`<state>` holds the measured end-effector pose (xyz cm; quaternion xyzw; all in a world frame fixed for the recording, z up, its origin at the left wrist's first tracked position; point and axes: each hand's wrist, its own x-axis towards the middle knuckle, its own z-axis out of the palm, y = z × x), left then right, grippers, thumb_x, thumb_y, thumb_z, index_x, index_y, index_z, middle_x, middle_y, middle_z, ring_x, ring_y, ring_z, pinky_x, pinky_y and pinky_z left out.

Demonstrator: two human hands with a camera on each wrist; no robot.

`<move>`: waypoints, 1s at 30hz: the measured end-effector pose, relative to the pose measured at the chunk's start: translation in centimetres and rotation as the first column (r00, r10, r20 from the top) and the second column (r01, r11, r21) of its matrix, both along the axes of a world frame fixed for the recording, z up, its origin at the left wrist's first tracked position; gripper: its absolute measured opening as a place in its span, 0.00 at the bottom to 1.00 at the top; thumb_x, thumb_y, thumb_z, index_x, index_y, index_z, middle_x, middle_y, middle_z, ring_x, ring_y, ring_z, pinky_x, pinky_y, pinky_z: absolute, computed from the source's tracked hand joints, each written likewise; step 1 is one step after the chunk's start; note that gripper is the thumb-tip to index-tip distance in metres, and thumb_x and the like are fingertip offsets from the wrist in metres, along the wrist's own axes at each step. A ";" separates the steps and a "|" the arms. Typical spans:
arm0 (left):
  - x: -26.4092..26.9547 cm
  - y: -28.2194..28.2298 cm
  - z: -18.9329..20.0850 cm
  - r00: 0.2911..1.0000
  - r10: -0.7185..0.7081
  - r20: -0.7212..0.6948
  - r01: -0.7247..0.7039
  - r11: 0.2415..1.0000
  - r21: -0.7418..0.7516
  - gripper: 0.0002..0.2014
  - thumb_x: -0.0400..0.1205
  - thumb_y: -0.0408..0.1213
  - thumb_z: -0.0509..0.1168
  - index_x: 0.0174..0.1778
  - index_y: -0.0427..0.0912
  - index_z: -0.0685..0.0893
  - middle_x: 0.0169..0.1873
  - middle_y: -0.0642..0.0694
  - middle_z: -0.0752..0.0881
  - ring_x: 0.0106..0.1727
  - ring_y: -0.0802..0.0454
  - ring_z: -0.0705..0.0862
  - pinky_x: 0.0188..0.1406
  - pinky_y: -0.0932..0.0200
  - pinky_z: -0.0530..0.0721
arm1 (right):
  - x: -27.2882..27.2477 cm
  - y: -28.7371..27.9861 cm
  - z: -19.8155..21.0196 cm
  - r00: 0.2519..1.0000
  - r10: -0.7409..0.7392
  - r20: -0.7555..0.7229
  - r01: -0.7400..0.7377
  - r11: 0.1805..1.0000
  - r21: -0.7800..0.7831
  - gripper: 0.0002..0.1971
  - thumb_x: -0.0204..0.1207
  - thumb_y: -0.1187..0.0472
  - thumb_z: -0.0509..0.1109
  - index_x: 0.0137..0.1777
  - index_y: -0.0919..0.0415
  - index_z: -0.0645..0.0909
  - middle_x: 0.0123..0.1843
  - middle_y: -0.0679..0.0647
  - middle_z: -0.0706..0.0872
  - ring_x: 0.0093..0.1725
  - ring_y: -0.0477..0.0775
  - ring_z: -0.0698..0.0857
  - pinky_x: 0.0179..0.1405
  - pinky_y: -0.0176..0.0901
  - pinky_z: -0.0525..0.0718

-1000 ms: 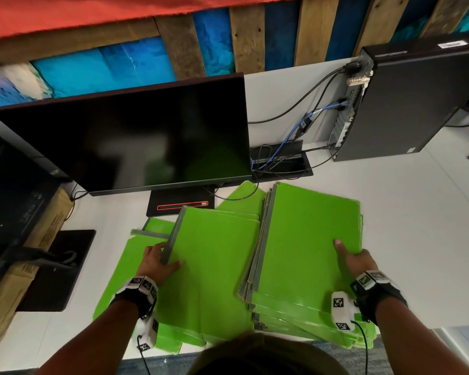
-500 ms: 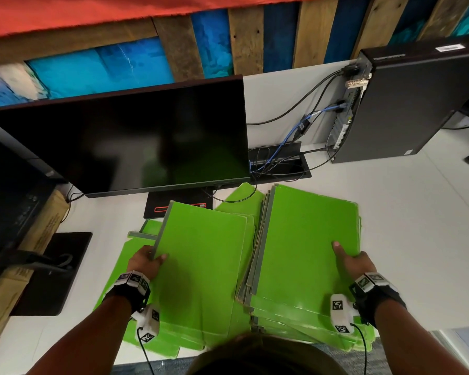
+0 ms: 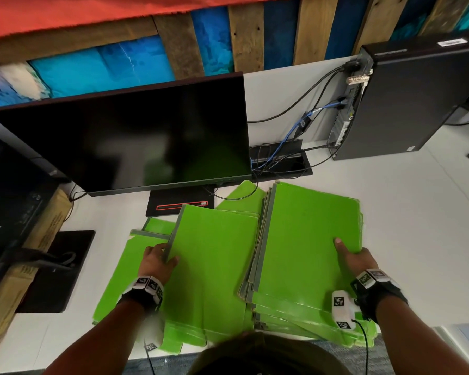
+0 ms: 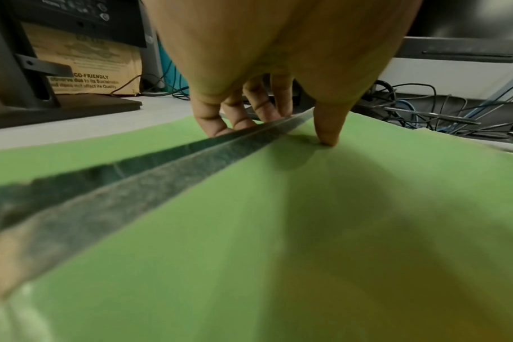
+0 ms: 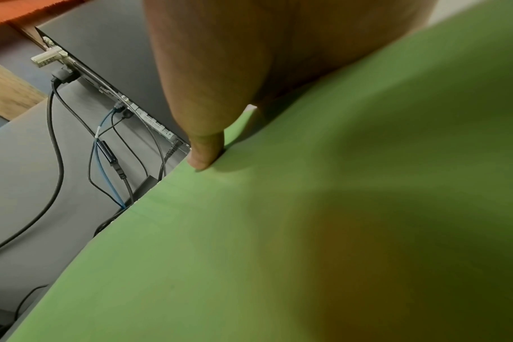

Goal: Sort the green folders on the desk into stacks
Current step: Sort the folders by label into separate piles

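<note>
Bright green folders with grey spines cover the front of the white desk (image 3: 417, 228). A thick stack of folders (image 3: 309, 239) lies on the right. My right hand (image 3: 354, 257) grips its right edge, thumb on top (image 5: 202, 152), fingers hidden beneath. A single folder (image 3: 214, 255) lies left of that stack over other loose folders (image 3: 119, 280). My left hand (image 3: 157, 262) pinches its grey spine (image 4: 150, 166), with the thumb on the green cover (image 4: 328, 129) and the fingers (image 4: 237, 111) behind the spine.
A black monitor (image 3: 136, 136) on its stand (image 3: 179, 204) stands just behind the folders. A black computer case (image 3: 417, 98) with cables (image 3: 290, 155) sits at the back right. A second monitor base (image 3: 54, 269) and a cardboard box (image 3: 25, 255) are on the left.
My left hand has shifted the single folder slightly, first left and toward me, then back again. My right hand has stayed on the stack's edge.
</note>
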<state>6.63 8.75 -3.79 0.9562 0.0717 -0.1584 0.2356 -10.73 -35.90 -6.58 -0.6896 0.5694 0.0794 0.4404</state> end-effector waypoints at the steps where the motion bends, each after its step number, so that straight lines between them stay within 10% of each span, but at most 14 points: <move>1: -0.2 -0.1 -0.1 1.000 -0.016 0.000 0.016 1.000 0.023 0.27 0.73 0.41 0.75 0.68 0.39 0.79 0.64 0.36 0.77 0.64 0.37 0.79 0.67 0.47 0.78 | 0.0 0.0 0.0 1.000 0.001 0.000 -0.001 1.000 0.000 0.45 0.65 0.28 0.67 0.69 0.67 0.75 0.65 0.69 0.83 0.61 0.71 0.83 0.61 0.58 0.81; 10: -0.4 -2.1 -0.6 1.000 0.001 -0.019 0.004 0.965 0.262 0.38 0.70 0.60 0.71 0.72 0.45 0.72 0.69 0.39 0.73 0.71 0.38 0.70 0.65 0.38 0.75 | 0.1 -0.2 -0.3 1.000 0.005 -0.005 -0.005 1.000 -0.002 0.44 0.66 0.29 0.67 0.69 0.67 0.75 0.65 0.69 0.82 0.61 0.71 0.83 0.61 0.58 0.81; 18: -0.7 -3.7 -1.9 1.000 0.010 0.007 -0.012 0.974 0.227 0.39 0.70 0.49 0.76 0.70 0.32 0.70 0.67 0.36 0.69 0.69 0.37 0.71 0.69 0.43 0.75 | 0.1 -0.2 -0.4 1.000 -0.002 -0.005 0.002 1.000 -0.003 0.45 0.64 0.27 0.67 0.68 0.65 0.77 0.64 0.69 0.83 0.61 0.70 0.83 0.61 0.58 0.81; 30: 3.3 -2.9 -1.9 0.969 0.072 -0.237 0.037 0.904 0.426 0.54 0.61 0.66 0.75 0.74 0.34 0.66 0.70 0.37 0.74 0.72 0.39 0.72 0.73 0.47 0.73 | 0.1 -0.1 -0.4 1.000 -0.008 0.001 0.008 1.000 -0.011 0.44 0.64 0.28 0.68 0.67 0.66 0.76 0.63 0.69 0.84 0.60 0.70 0.84 0.60 0.57 0.82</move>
